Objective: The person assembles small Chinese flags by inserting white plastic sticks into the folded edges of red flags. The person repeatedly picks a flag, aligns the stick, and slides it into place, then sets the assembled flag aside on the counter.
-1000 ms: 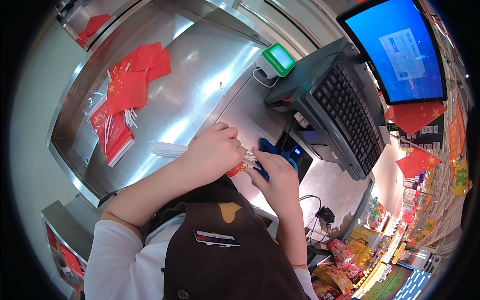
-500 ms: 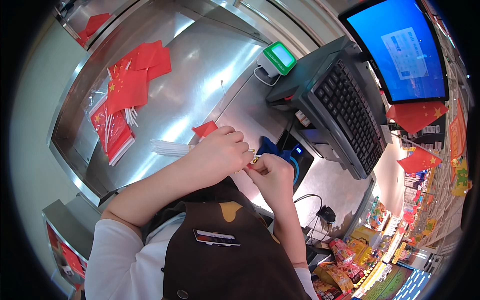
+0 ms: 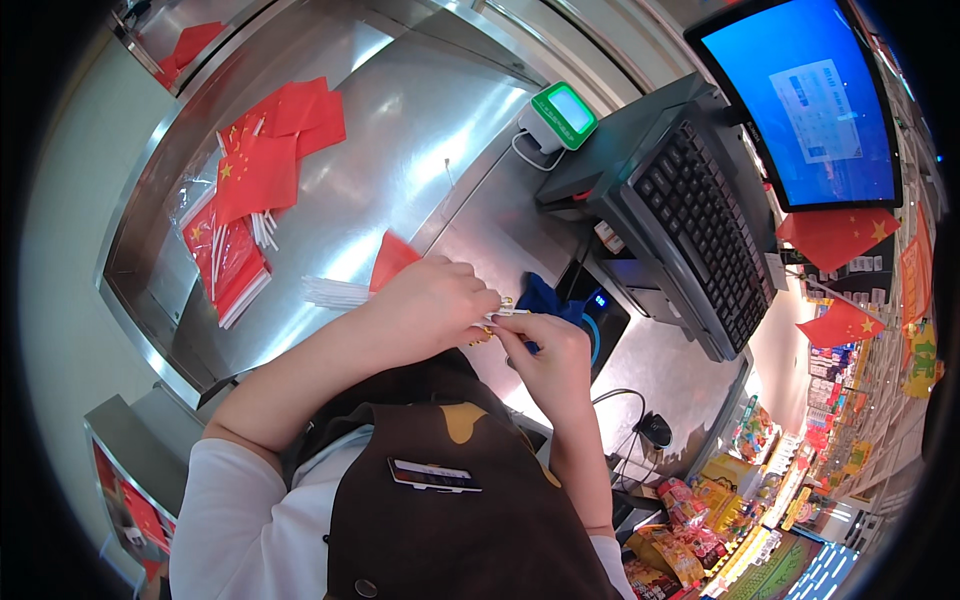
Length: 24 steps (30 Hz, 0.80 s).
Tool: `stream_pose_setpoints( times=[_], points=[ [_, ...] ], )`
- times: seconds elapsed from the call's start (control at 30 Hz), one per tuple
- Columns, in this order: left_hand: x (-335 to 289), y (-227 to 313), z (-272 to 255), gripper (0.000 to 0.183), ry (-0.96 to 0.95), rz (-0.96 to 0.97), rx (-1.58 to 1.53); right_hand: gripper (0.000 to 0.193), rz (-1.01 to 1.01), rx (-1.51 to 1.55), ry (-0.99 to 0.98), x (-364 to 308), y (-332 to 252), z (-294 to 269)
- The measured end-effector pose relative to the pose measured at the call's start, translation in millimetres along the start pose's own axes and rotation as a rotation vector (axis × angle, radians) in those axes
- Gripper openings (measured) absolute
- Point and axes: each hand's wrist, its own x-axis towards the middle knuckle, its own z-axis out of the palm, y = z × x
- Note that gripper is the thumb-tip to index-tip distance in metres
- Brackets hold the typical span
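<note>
Nearest us is the brown apron [image 3: 440,530] over a white-sleeved shirt [image 3: 225,500], with a rectangular badge [image 3: 434,476] and a yellow patch [image 3: 463,422] on its front. Beyond it, we see the left hand [image 3: 450,305] with its fingers curled close together; at its fingertips is a white stick [image 3: 512,312], its other end pinched between the thumb and forefinger of the right hand [image 3: 553,348]. Small gold-coloured bits show around the fingertips, too small for us to make out. A red flag [image 3: 391,257] juts out behind the left hand — whether that hand grips it, we cannot tell. Just beside that flag, a bundle of white sticks [image 3: 335,293] lies on the metal desk [image 3: 400,130].

A blue cloth [image 3: 538,294] sits past the right hand, touching a dark device with lit digits [image 3: 606,310]. Farther off to the left, we find a pile of red flags [image 3: 262,170], overlapping flags in clear plastic [image 3: 235,262]. Up to the right stand a green-and-white device [image 3: 565,113], a black keyboard [image 3: 695,225] and a blue-lit monitor [image 3: 810,100].
</note>
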Motion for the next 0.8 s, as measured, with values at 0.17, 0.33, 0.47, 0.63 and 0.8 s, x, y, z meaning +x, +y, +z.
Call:
stream_pose_setpoints(
  times=[0.17,0.33,0.47,0.63,0.8],
  points=[
    [-1.3,-3.3,7.0,0.008,-0.012,0.014,0.041,0.013,0.129,0.122,-0.030,-0.2,1.1,5.3],
    [-8.0,-15.1,2.1,0.009,-0.020,-0.136,0.038,0.032,0.138,0.070,-0.117,2.2,5.6,8.1],
    [-21.4,-35.5,-25.1,0.009,0.082,-0.342,0.075,0.038,0.148,-0.241,-0.067,-4.5,52.4,20.2],
    [-38.5,-47.1,-44.3,0.010,0.105,-0.521,0.023,0.034,0.117,-0.229,-0.076,-15.5,95.0,46.9],
    [-41.9,-48.5,-42.1,0.011,0.088,-0.543,0.015,0.032,0.014,-0.349,-0.137,-7.3,96.1,75.6]
  ],
)
